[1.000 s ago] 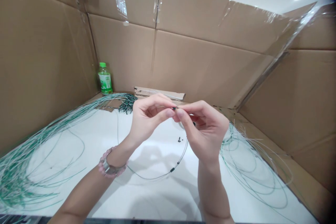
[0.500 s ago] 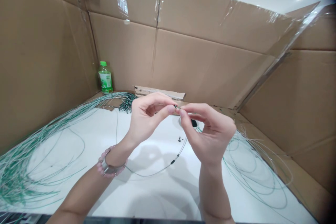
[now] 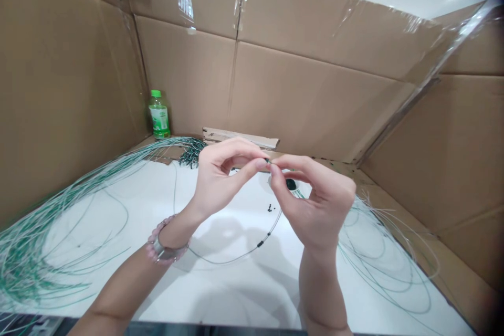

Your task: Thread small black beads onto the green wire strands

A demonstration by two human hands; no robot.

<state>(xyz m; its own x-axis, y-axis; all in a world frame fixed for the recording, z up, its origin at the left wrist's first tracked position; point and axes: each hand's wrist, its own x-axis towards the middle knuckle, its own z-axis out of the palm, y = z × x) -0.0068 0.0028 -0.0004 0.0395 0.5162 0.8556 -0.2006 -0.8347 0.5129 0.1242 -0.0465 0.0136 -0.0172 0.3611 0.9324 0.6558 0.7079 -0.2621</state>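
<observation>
My left hand (image 3: pixel 220 176) and my right hand (image 3: pixel 315 197) meet fingertip to fingertip above the white tabletop, each closed in a pinch. Between them shows a tiny dark piece (image 3: pixel 268 160), at the left thumb and forefinger. The right thumb and forefinger pinch a thin wire end beside it; most of it is hidden by the fingers. A thin wire (image 3: pixel 224 263) with small black pieces (image 3: pixel 260 243) threaded on it curves below, from behind my right hand toward my left wrist. Behind the right fingers, a white dish (image 3: pixel 296 187) holds black bits.
Loose black bits (image 3: pixel 270 208) lie mid-table. A large bundle of green and white wires (image 3: pixel 43 241) spreads along the left, and looped wires (image 3: pixel 388 268) lie at right. A green bottle (image 3: pixel 159 118) stands at the back left. Cardboard walls (image 3: pixel 315 100) enclose the table (image 3: pixel 165 299).
Both hands keep their pinch and have barely moved. The dark piece shows slightly farther right between the fingertips. The whole view has shifted very slightly.
</observation>
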